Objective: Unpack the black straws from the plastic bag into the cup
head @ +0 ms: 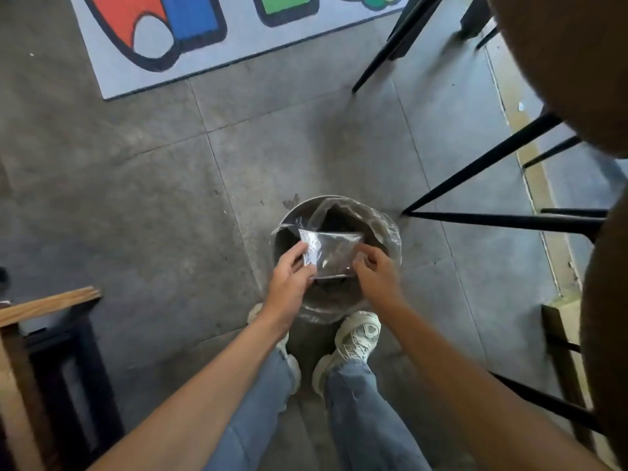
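A clear plastic bag point(331, 254) is stretched flat between my two hands, directly above a round grey bin point(292, 212) lined with clear plastic. My left hand point(290, 277) pinches the bag's left edge. My right hand point(375, 271) holds its right edge with curled fingers. The bag looks see-through and flat; I see no black straws inside it. No cup and no straws are in view.
The bin stands on a grey tiled floor just ahead of my white shoes point(356, 338). Black stool legs point(492, 215) and a brown seat point(577, 62) crowd the right side. A wooden table corner point(47, 304) is at the left, a coloured mat point(204, 35) beyond.
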